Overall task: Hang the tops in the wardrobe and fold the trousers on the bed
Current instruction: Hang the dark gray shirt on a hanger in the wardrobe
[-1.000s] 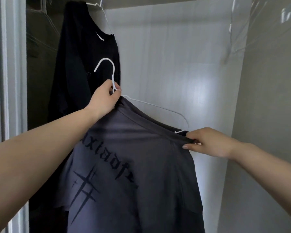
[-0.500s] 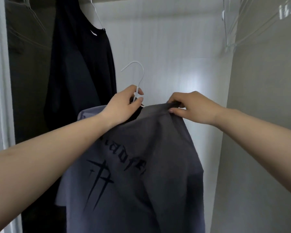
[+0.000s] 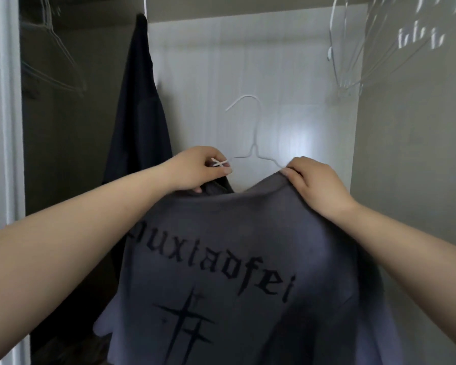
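Both hands, left [image 3: 195,169] and right [image 3: 313,183], grip a grey printed top [image 3: 234,272] on a white hanger [image 3: 253,143].

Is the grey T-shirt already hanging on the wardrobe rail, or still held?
Still held. The white hanger's hook is free below the rail; the left hand pinches its wire, the right hand grips the grey T-shirt.

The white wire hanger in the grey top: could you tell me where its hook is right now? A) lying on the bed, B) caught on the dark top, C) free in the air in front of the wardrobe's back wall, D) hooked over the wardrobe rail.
C: the white wire hanger has its hook unattached, with the left hand pinching its shoulder and the right hand gripping the grey top.
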Demonstrator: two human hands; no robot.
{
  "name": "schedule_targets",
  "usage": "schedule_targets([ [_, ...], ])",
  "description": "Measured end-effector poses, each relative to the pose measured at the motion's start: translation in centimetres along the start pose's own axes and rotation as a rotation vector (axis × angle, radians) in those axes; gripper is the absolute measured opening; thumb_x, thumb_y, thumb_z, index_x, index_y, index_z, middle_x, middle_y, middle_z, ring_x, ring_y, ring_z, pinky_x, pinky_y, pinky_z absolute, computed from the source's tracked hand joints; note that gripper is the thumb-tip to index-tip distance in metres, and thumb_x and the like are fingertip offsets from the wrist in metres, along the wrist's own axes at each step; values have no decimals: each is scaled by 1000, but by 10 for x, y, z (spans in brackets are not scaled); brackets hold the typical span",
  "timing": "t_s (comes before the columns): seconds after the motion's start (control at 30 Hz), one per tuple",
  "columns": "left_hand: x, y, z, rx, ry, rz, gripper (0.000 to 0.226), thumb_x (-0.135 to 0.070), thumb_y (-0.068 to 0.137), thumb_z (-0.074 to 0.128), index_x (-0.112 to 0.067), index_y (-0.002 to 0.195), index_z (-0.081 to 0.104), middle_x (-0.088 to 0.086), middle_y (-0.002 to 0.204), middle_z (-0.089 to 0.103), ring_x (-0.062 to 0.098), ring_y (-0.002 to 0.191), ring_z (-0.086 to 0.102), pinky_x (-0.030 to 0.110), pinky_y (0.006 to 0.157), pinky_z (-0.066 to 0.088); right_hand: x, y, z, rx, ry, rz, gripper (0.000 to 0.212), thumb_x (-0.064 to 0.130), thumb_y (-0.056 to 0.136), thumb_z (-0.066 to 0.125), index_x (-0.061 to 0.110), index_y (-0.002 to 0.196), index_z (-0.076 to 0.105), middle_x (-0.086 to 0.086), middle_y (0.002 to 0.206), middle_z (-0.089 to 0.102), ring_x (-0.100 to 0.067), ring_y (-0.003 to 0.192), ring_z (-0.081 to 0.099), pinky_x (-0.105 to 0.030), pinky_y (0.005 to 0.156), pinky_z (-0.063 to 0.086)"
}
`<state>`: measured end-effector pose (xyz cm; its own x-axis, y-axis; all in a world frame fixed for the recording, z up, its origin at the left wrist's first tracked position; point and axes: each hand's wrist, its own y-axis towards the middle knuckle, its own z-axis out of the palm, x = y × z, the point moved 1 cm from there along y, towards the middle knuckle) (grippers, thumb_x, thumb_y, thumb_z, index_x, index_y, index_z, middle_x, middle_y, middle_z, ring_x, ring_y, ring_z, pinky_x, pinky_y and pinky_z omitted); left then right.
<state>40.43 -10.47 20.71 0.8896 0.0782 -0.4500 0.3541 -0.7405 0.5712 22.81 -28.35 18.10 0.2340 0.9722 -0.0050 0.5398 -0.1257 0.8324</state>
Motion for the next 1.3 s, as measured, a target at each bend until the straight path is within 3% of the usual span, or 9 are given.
schedule_targets([
  [0.2,6,-6,-28,429,-207,-184,55,-47,66,72,-29,118,61,-7,117,68,5,89,62,14,50,44,-33,-9,-17,-131,-69,19,23,28,98,43,13,96,61,-1,94,56,-24,89,56,-35,73,42],
  [0.3,10,-3,-31,558,-197,-150,40,-23,82,69,-22,121,63,0,117,69,11,87,55,11,47,39,-41,-9,-25,-150,-99,29,23,27,98,43,13,100,61,-4,98,56,-25,93,56,-36,75,44],
  [0.47,12,4,-21,385,108,-47,5,-23,81,75,-21,86,73,-8,79,74,2,61,58,14,50,39,-48,-11,-32,-62,-188,-27,24,28,98,43,13,102,61,-5,98,55,-31,87,58,-39,73,48],
  [0.57,16,7,-16,259,111,33,11,-26,75,80,-23,72,70,-11,65,70,1,60,61,15,62,44,-52,-16,-37,-44,-232,-56,20,25,97,48,11,100,62,-7,97,56,-35,80,59,-36,67,48],
  [0.73,23,18,-14,68,-13,48,13,-30,70,83,-27,68,71,-14,58,62,-2,55,54,16,61,40,-53,-20,-34,46,-302,-102,25,30,97,45,13,100,63,-5,97,55,-33,75,59,-33,63,46],
  [0.9,19,20,-1,209,-333,67,41,-41,49,89,-31,86,74,-5,94,72,10,89,66,25,84,51,-53,-15,-28,-37,-196,31,23,28,99,43,12,103,60,-6,98,54,-31,84,57,-38,72,46],
  [1.0,22,23,8,163,-169,48,56,-41,60,86,-37,110,62,-6,121,61,8,114,57,29,102,43,-54,-15,-28,-89,-135,53,22,26,99,43,12,103,60,-5,96,55,-27,88,55,-34,74,42],
  [1.17,23,22,14,9,72,182,5,-31,88,66,-31,91,71,-11,83,69,2,79,62,25,76,46,-49,-8,-30,-97,-8,32,16,25,95,52,15,100,64,5,90,54,-15,84,52,-21,74,33],
  [1.3,27,19,6,-189,57,198,9,-31,89,65,-31,81,70,-9,82,70,9,81,63,25,74,47,-58,-6,-37,7,3,56,15,32,92,56,21,95,65,8,85,59,-11,79,52,-20,71,31],
])
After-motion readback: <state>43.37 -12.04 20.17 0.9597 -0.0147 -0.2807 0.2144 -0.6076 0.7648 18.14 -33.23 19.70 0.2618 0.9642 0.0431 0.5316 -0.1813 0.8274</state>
